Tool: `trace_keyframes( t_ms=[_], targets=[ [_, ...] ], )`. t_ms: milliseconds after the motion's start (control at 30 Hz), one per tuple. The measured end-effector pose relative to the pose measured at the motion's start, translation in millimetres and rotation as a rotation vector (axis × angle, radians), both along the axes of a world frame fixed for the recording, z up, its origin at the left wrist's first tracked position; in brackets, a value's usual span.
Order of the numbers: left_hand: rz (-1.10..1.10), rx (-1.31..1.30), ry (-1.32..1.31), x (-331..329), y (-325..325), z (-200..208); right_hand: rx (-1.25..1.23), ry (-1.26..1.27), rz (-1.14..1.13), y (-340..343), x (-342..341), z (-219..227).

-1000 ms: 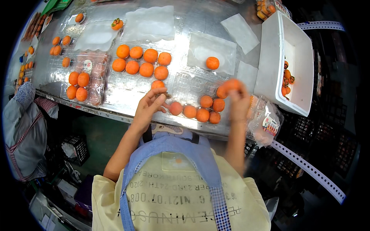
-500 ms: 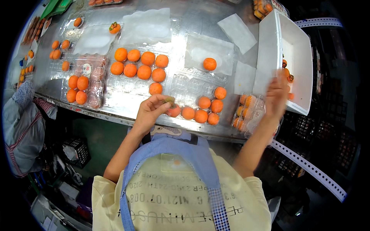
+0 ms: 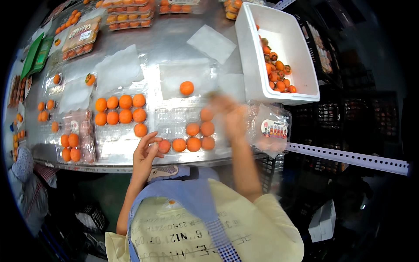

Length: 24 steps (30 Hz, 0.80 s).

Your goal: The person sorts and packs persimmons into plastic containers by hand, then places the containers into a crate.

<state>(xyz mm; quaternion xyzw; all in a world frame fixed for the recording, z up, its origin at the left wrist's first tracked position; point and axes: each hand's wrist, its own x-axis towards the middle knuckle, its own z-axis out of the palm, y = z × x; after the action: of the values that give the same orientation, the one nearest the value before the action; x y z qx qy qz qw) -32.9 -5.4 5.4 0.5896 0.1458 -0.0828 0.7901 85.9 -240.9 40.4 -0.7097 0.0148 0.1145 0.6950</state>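
Observation:
My left hand [image 3: 146, 153] is at the table's near edge, fingers curved and apart with nothing seen in them. Its fingertips are beside a persimmon [image 3: 164, 146] at the near left of a clear plastic tray [image 3: 171, 118]. More persimmons line that tray's near row and right side. Above the tray's right side, my right hand [image 3: 232, 114] is smeared by motion; a greenish-brown blur shows at its fingertips, too unclear to name. A single persimmon [image 3: 187, 87] rests on the white sheet in the tray's lid.
A white foam box [image 3: 283, 97] of loose persimmons stands at the right. A closed clear pack [image 3: 267, 120] lies below it. Other part-filled trays [image 3: 120, 131] stand leftward, with stacked packs [image 3: 129, 15] at the back. A co-worker's sleeve [image 3: 22, 162] shows at far left.
My right hand has moved left from the foam box to above the tray. The greenish thing at my left fingertips is gone from there. The view has shifted rightward.

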Motion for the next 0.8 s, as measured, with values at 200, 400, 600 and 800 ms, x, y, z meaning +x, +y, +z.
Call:
trace_keyframes(
  t_ms=[200,400,600,800],
  targets=[
    [0.318,-0.052,0.093,-18,16,-13,0.611,-0.241,-0.375,-61,40,40],
    [0.577,-0.103,0.092,-48,18,-22,-0.318,-0.09,0.468,29,-19,-34],
    [0.654,-0.145,0.073,-74,-9,-30,-0.606,-0.864,0.714,82,-53,-98],
    [0.689,-0.182,0.103,-83,-24,-33,-0.859,-0.906,0.802,87,-59,-104]
  ],
)
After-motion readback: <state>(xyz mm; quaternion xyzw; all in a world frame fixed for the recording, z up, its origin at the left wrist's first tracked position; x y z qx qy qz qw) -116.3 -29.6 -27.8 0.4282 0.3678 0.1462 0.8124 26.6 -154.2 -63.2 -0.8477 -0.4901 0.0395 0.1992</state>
